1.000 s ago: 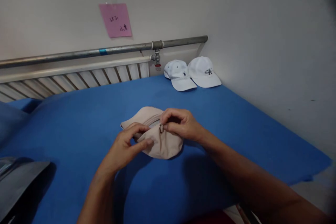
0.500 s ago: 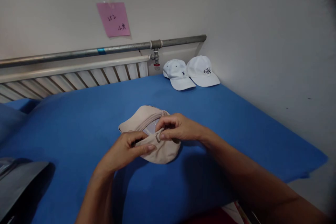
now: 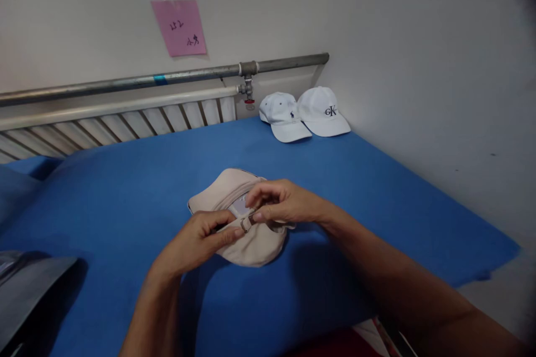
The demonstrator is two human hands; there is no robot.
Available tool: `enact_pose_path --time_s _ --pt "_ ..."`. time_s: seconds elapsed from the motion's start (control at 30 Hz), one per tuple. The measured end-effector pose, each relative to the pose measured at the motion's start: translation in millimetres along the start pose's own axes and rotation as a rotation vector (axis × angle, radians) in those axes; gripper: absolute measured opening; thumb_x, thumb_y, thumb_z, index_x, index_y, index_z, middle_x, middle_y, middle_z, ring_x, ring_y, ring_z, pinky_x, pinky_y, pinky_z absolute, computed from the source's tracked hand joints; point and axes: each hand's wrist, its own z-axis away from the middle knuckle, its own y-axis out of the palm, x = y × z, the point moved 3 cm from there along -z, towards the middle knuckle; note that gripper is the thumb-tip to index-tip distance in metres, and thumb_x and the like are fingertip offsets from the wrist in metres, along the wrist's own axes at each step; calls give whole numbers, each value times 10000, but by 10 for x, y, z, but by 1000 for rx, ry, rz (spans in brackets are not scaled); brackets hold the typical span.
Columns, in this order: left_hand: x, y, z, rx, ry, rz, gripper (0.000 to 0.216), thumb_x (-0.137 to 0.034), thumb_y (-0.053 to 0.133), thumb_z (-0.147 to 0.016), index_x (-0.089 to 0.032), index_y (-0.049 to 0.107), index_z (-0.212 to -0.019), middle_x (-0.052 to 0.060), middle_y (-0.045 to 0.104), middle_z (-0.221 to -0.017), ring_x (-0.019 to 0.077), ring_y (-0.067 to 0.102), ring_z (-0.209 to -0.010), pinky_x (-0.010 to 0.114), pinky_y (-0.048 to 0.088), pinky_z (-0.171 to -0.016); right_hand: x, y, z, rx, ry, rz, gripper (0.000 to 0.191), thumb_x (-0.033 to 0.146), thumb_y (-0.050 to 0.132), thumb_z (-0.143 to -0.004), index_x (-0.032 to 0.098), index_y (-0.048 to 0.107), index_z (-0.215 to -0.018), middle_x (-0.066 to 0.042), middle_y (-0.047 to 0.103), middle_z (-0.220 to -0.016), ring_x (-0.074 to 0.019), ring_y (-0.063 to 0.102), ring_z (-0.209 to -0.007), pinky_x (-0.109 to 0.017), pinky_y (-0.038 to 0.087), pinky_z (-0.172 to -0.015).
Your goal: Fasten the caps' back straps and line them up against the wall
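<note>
A pale pink baseball cap (image 3: 255,248) lies upside down on the blue table, its brim pointing to the far left and its inside partly showing. My left hand (image 3: 205,237) pinches the cap's back edge, thumb outside and fingers tucked inside. Beside that thumb sits a small metal buckle (image 3: 246,225) on the back strap. My right hand (image 3: 280,201) grips the strap just right of the buckle between thumb and bent fingers. A short strap end sticks out under the right hand, by the cap's rear opening.
Two white caps, one with a small dark emblem (image 3: 288,117) and one with dark letters (image 3: 322,111), stand at the table's far corner. Behind the blue table (image 3: 146,178) are a radiator (image 3: 125,117) and a pipe (image 3: 201,73). Grey fabric (image 3: 36,284) lies at left.
The buckle has shifted left and down along the strap, toward my left thumb. A strap end now shows below my right hand. Both hands stay on the cap.
</note>
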Motion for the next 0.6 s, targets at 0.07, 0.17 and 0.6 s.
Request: enact_pose_path --time_s 0.07,0.17,0.6 --pt "2 12 -6 5 -11 -1 289 -435 586 -835 -148 590 -799 -44 417 -640 81 347 -580 217 272 -513 26 12 11 -8 -36 27 144 182 680 -719 157 620 -848 53 564 -648 -40 456 -495 -165 359 -455" --pt "-5 56 -28 23 -8 -45 315 -447 560 -850 -144 570 -764 -46 383 -620 80 323 -562 222 248 -491 34 48 12 17 -60 49 67 144 643 -724 153 625 -788 52 556 -633 -45 470 -512 -167 367 -472" --pt "212 -253 216 -176 59 172 278 -391 664 -780 -143 618 -663 -31 446 -570 70 371 -526 193 268 -476 74 -209 55 -153 -198 230 162 251 649 -766 183 671 -911 -8 664 -821 -128 603 -771 -267 464 -722"
